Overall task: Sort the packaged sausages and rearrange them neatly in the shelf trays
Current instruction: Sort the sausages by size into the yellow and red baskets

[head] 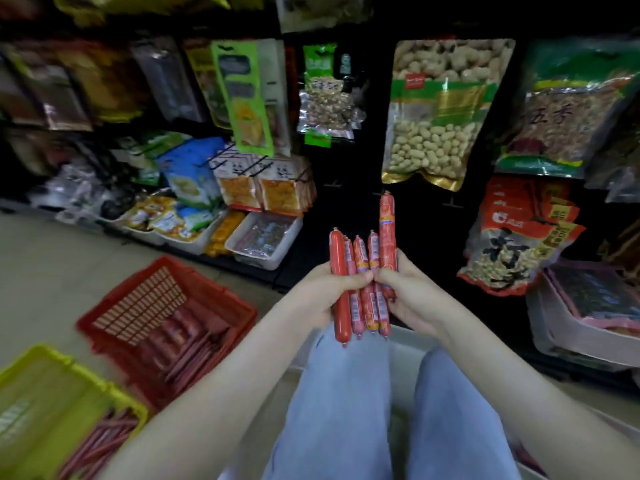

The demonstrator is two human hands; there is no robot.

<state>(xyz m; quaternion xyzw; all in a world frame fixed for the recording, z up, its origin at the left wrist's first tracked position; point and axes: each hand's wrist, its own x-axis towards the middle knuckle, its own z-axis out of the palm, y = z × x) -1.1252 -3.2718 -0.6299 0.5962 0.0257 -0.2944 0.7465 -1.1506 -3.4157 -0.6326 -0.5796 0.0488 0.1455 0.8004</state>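
Left hand [325, 289] beside right hand [410, 294], fingers [353, 281] curled.

Floor [52, 258]: pale beige, smooth, brightest at the left.
Shelving [349, 188]: black back panel, ran across the whole view; its upper part lay in deep shadow.
Hanging stock: one large clear bag of peanuts [440, 109] with a green band, centre right; a green-edged packet [242, 95] tilted, centre left; blue packets [194, 168] below it; red printed bags [519, 237] low at the right. The packets at far left were too blurred to tell.
Red basket [138, 306]: plastic lattice walls, stood on the floor at the left.
Yellow basket [52, 379]: plastic, just beside the red one, nearer the camera.
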